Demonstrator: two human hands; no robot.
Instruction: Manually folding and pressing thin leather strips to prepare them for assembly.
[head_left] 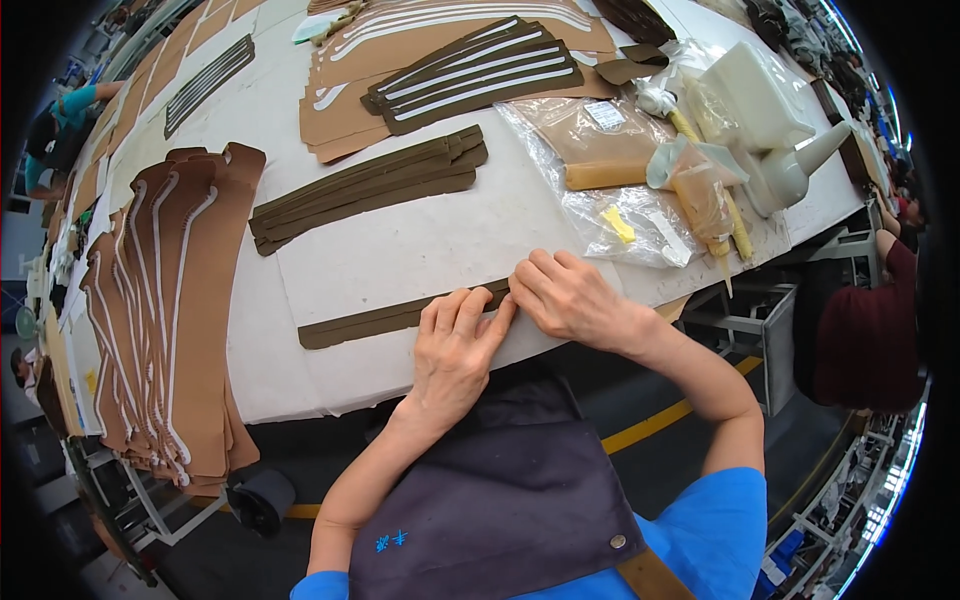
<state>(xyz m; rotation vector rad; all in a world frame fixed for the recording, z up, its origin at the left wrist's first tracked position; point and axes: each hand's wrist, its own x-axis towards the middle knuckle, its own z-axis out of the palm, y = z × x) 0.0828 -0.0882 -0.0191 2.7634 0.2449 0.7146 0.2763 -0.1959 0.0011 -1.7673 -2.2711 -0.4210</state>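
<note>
A long, narrow dark olive strip [365, 325] lies flat on the white tabletop in front of me, with a seam or fold line running along it. My left hand [455, 345] presses bent fingers on its right part, thumb and forefinger pinched close to my other hand. At the strip's right end, my right hand [565, 300] has its fingers curled and closed on the edge. Both hands nearly touch at the fingertips, which hide that end. Just beyond lies a stack of similar olive strips [370, 190].
Brown panels with white lines [205, 300] overhang the table's left edge. Farther back are olive pieces with white stripes [480, 75] on brown sheets. At right sit a clear plastic bag [600, 130], a white container [760, 95] and a pointed nozzle bottle [790, 175]. Other people work at both sides.
</note>
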